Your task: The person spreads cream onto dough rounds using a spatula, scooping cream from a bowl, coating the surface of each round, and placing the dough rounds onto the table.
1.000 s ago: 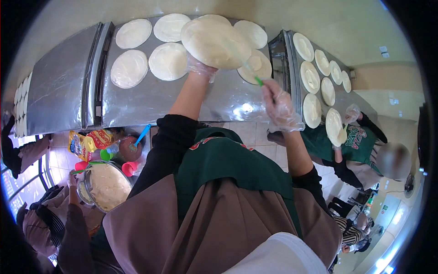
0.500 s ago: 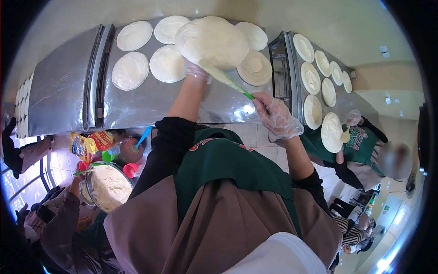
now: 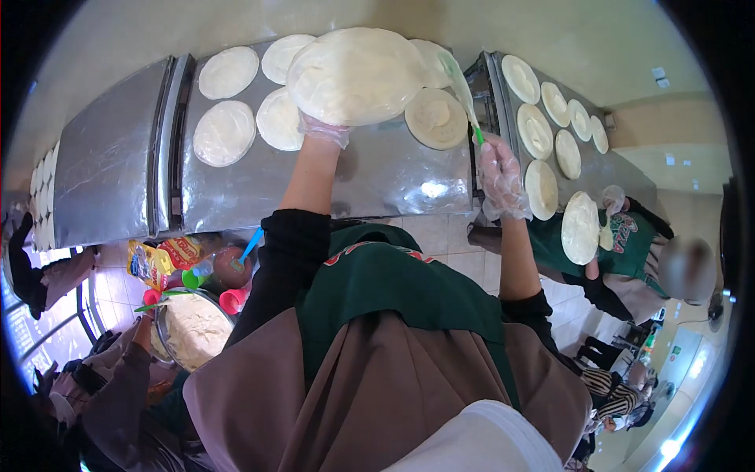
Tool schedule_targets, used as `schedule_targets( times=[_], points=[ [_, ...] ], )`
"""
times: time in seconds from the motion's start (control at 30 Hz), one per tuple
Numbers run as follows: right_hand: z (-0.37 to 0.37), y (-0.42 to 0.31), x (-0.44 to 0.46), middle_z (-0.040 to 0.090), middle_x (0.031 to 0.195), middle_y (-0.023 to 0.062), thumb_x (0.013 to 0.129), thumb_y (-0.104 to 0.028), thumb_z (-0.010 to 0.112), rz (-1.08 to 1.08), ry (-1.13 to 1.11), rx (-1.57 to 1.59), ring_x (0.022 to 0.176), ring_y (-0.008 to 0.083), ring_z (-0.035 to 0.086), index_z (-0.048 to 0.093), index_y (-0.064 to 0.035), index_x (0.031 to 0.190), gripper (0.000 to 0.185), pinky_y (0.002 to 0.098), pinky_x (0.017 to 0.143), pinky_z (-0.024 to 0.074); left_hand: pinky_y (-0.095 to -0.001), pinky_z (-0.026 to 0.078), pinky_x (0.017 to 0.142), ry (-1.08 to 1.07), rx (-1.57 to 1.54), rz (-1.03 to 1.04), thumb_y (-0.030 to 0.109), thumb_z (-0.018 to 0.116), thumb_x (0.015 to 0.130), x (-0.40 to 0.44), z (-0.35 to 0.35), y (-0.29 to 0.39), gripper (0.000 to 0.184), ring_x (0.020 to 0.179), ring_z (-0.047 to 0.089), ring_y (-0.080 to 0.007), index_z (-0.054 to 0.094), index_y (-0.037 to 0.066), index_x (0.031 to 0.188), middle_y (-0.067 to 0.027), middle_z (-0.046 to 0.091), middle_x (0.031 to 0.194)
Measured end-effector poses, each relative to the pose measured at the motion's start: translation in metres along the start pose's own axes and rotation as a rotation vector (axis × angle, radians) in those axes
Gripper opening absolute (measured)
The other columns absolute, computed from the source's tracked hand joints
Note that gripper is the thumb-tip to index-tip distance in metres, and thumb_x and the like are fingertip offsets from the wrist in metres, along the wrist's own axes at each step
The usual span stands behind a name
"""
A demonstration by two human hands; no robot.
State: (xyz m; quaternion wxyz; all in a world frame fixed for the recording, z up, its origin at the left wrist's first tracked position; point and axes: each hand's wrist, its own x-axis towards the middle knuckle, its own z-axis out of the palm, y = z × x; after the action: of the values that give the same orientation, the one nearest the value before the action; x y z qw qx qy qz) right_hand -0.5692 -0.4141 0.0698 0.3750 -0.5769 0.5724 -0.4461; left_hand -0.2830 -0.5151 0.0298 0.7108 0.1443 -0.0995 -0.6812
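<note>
My left hand, in a clear plastic glove, holds up a round flat dough base coated with pale cream from beneath; most of its fingers are hidden under the base. My right hand, gloved too, is closed round the green handle of a spatula. The spatula's cream-covered blade points up, to the right of the held base and apart from it. Behind and beside the held base, several coated rounds lie on the metal table, among them one with a lump of cream and one at the left.
A large bowl of cream stands lower left, near yellow packets and a red cup. At the right, a co-worker holds another round beside a second metal table bearing several rounds. Another metal table is at left.
My left hand has shifted slightly left with the base. The spatula has swung from the base's lower edge up and right, clear of it, as my right hand moved right.
</note>
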Motion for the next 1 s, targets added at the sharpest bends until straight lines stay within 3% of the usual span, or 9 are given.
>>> schedule_targets(
  times=[0.13, 0.23, 0.4, 0.5, 0.57, 0.63, 0.7, 0.77, 1.0],
  points=[
    [-0.006, 0.003, 0.017, 0.04, 0.068, -0.0081, 0.094, -0.013, 0.053, 0.047, -0.022, -0.082, 0.061, 0.0023, 0.034, 0.061, -0.0058, 0.103, 0.014, 0.0193, 0.054, 0.0316, -0.0511, 0.046, 0.093, -0.1, 0.111, 0.009, 0.048, 0.033, 0.094, 0.005, 0.001, -0.004, 0.053, 0.115, 0.051, -0.0322, 0.041, 0.012, 0.132, -0.0111, 0.05, 0.13],
    [0.002, 0.015, 0.017, 0.044, 0.068, -0.0051, 0.093, -0.014, 0.054, -0.113, -0.047, -0.113, 0.061, 0.004, 0.038, 0.061, -0.0057, 0.104, 0.016, 0.0206, 0.054, 0.034, -0.0514, 0.046, 0.094, -0.079, 0.1, 0.029, 0.049, 0.033, 0.094, 0.01, 0.012, -0.009, 0.053, 0.116, 0.05, -0.0324, 0.041, 0.012, 0.132, -0.0111, 0.049, 0.131],
    [0.025, 0.016, -0.016, 0.054, 0.068, 0.0075, 0.092, -0.013, 0.054, -0.187, -0.092, -0.319, 0.06, 0.0116, 0.049, 0.06, -0.0046, 0.106, 0.017, 0.0271, 0.057, 0.0422, -0.0519, 0.045, 0.094, -0.047, 0.09, 0.066, 0.049, 0.033, 0.093, 0.023, 0.018, -0.015, 0.054, 0.117, 0.05, -0.0326, 0.04, 0.013, 0.132, -0.0111, 0.048, 0.132],
    [0.041, 0.012, -0.036, 0.052, 0.076, -0.0014, 0.094, -0.012, 0.052, -0.168, -0.169, -0.269, 0.067, 0.0077, 0.046, 0.057, -0.0015, 0.11, 0.02, 0.0229, 0.06, 0.0413, -0.0527, 0.044, 0.095, -0.121, -0.091, 0.027, 0.05, 0.032, 0.093, 0.03, 0.017, -0.022, 0.054, 0.119, 0.048, -0.0327, 0.038, 0.015, 0.134, -0.0105, 0.047, 0.134],
    [0.041, 0.011, -0.036, 0.054, 0.077, 0.0004, 0.094, -0.012, 0.051, -0.176, -0.178, -0.259, 0.067, 0.0087, 0.048, 0.057, -0.0013, 0.11, 0.02, 0.0238, 0.061, 0.0423, -0.0535, 0.043, 0.096, -0.062, 0.104, 0.113, 0.052, 0.032, 0.093, 0.032, 0.018, -0.027, 0.056, 0.122, 0.045, -0.0324, 0.036, 0.017, 0.135, -0.0098, 0.044, 0.137],
    [0.04, 0.013, -0.036, 0.056, 0.078, 0.0021, 0.094, -0.012, 0.05, -0.182, -0.184, -0.251, 0.067, 0.0096, 0.049, 0.056, -0.0012, 0.111, 0.021, 0.0247, 0.061, 0.0433, -0.051, 0.045, 0.095, -0.099, 0.046, 0.095, 0.049, 0.034, 0.094, 0.032, 0.013, -0.027, 0.053, 0.12, 0.047, -0.0313, 0.036, 0.015, 0.134, -0.0104, 0.045, 0.135],
    [0.039, 0.019, -0.026, 0.056, 0.067, 0.0088, 0.093, -0.015, 0.052, -0.131, 0.002, -0.157, 0.058, 0.0138, 0.052, 0.059, -0.0047, 0.107, 0.019, 0.0286, 0.055, 0.043, -0.0484, 0.047, 0.093, -0.14, -0.013, 0.076, 0.046, 0.037, 0.095, 0.033, 0.011, -0.026, 0.051, 0.117, 0.049, -0.0303, 0.036, 0.013, 0.134, -0.0111, 0.046, 0.133],
    [0.04, 0.019, -0.017, 0.056, 0.066, 0.0096, 0.093, -0.015, 0.052, -0.111, 0.05, -0.184, 0.056, 0.0163, 0.052, 0.059, -0.0048, 0.107, 0.018, 0.0299, 0.053, 0.0429, -0.0498, 0.046, 0.094, -0.265, -0.388, -0.088, 0.047, 0.036, 0.094, 0.033, 0.01, -0.025, 0.051, 0.118, 0.048, -0.0303, 0.036, 0.014, 0.134, -0.0104, 0.047, 0.132],
    [0.062, -0.003, -0.029, 0.063, 0.076, 0.0171, 0.09, -0.013, 0.056, -0.158, -0.038, -0.328, 0.063, 0.0325, 0.063, 0.06, -0.0059, 0.107, 0.019, 0.0371, 0.054, 0.0466, -0.0515, 0.044, 0.095, -0.318, -0.19, -0.048, 0.05, 0.037, 0.092, 0.049, 0.01, -0.028, 0.054, 0.118, 0.048, -0.0309, 0.036, 0.015, 0.134, -0.0098, 0.048, 0.131]
  ],
)
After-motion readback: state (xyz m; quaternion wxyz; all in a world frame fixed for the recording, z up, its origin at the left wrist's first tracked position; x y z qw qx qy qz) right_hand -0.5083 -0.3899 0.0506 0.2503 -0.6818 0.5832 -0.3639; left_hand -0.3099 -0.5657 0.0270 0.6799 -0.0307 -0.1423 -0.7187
